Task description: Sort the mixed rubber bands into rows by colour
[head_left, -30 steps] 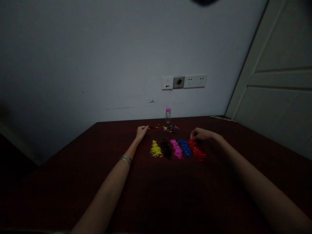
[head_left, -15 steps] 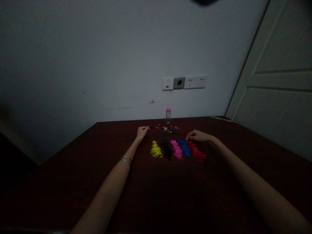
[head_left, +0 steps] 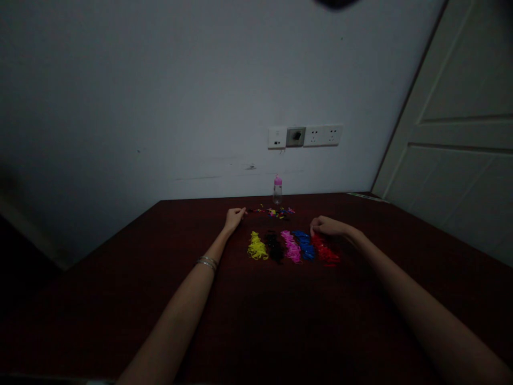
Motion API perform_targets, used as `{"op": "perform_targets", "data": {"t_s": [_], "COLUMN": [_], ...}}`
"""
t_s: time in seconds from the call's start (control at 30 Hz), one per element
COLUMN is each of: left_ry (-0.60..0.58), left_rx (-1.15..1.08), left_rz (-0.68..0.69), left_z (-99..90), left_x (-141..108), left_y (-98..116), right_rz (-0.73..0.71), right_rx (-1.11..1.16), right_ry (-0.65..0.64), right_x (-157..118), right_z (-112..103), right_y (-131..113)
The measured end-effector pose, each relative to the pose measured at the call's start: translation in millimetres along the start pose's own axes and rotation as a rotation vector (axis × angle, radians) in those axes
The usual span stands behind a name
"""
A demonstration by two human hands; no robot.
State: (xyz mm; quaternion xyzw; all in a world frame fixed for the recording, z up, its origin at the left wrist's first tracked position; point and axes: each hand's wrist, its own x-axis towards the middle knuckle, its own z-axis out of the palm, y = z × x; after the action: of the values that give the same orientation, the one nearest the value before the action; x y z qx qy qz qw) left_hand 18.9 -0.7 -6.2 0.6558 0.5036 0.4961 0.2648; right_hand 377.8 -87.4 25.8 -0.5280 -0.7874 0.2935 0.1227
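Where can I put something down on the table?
The middle is crowded: yellow pile, black pile, pink pile, blue pile, red pile with the right hand at its far end, and mixed bits behind, by the left hand and bottle. The table looks bare on the near side of the piles, between left forearm and right forearm, and outside each forearm.

We look out through one head-worn camera above the near side of the table [head_left: 120, 299], facing forward and down, the wall [head_left: 224, 96] ahead at 12 o'clock. Our wide view takes in the door [head_left: 457, 101] at 2 o'clock, while our left hand [head_left: 234, 218] and right hand [head_left: 326, 225] appear well away from the lens, just below centre.
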Motion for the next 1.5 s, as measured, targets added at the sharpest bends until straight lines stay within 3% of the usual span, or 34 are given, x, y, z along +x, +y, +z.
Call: {"op": "perform_targets", "data": {"t_s": [0.2,0.4,0.53,0.87,1.17,1.37,1.5], "left_ry": [0.024,0.173,0.141,-0.059,-0.040,0.002,-0.044], "left_rx": [-0.001,0.034,0.195,0.452,0.514,0.436,0.348], "left_rz": [-0.035,-0.043,-0.074,-0.097,-0.119,-0.136,-0.067], "left_z": [1.7,1.0,0.8,5.6,10.6,11.1,9.1], "left_x": [1.6,5.9,9.0,30.9,31.7,30.9,36.0], "left_y": [-2.8,-2.4,1.4,3.3,6.8,7.6,10.9], "right_rz": [-0.024,0.124,0.148,0.173,0.179,0.164,0.148], "right_rx": [0.073,0.323,0.437,0.357,0.379,0.380,0.394], "right_ry": [0.083,0.450,0.581,0.584,0.565,0.568,0.590], "right_x": [3.2,3.3,4.5,3.6,2.0,1.9,3.9], "right_z": [2.2,7.6,10.3,12.4,12.3,12.8,13.4], "right_y": [9.6,35.0,44.0,38.6,35.9,37.5,41.6]}}
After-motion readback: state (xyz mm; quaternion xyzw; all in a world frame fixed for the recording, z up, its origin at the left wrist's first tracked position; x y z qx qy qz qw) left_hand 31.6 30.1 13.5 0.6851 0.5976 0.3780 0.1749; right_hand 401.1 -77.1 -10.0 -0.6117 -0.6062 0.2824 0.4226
